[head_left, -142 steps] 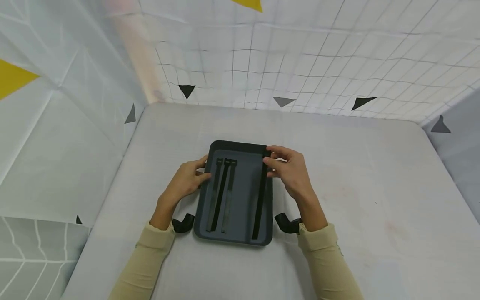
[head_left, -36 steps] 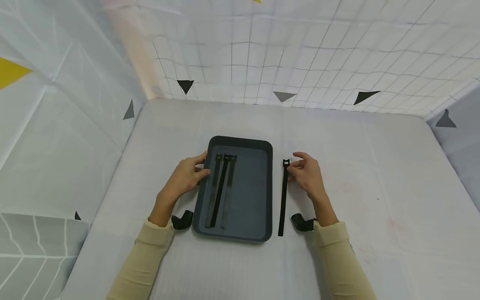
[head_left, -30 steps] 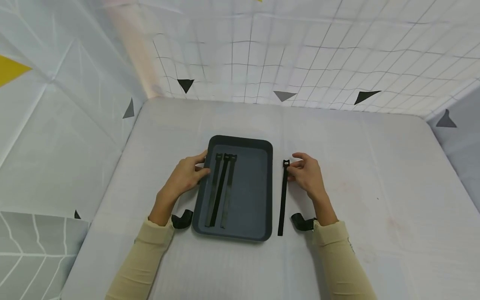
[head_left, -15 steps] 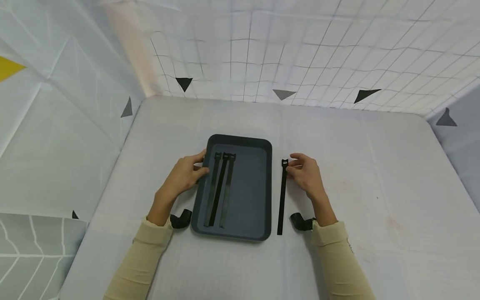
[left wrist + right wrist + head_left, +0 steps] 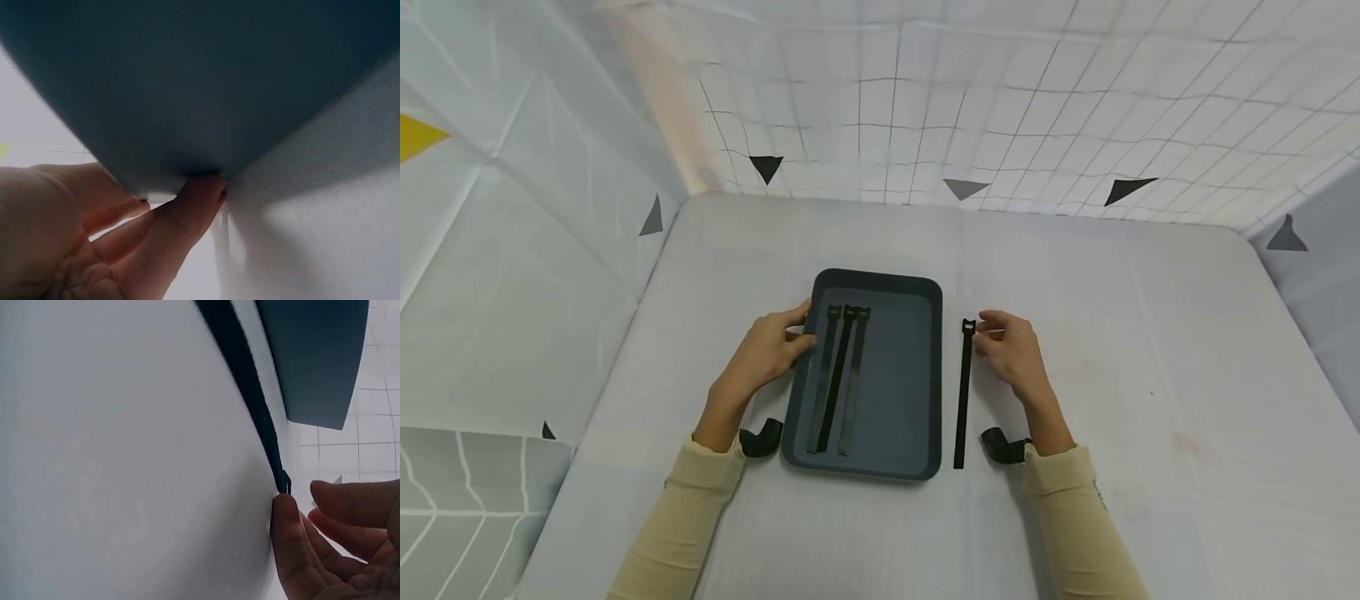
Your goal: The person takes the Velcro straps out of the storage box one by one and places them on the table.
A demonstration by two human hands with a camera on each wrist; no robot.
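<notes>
In the head view my left hand (image 5: 764,350) holds the left side of a dark grey tray (image 5: 902,383), thumb over the rim. The left wrist view shows fingers (image 5: 169,237) against the outside wall. Three flat hook-and-loop cable ties lie side by side in the tray's left half; the middle one (image 5: 837,379) is blackest. Another black cable tie (image 5: 962,396) lies on the table right of the tray, its slotted head away from me. My right hand (image 5: 1011,354) is beside that head. In the right wrist view one fingertip touches the tie (image 5: 253,394); the other fingers are apart from it.
The white-covered table (image 5: 1150,417) reaches to a grid-lined back sheet (image 5: 1000,108) and a pale sheet on the left (image 5: 550,275). Black curved wrist mounts (image 5: 1002,446) sit at both wrists, close to the tray and the loose tie.
My right hand has carried the fourth cable tie from the tray's right side to the table beside it and let go. My left hand has stayed on the tray.
</notes>
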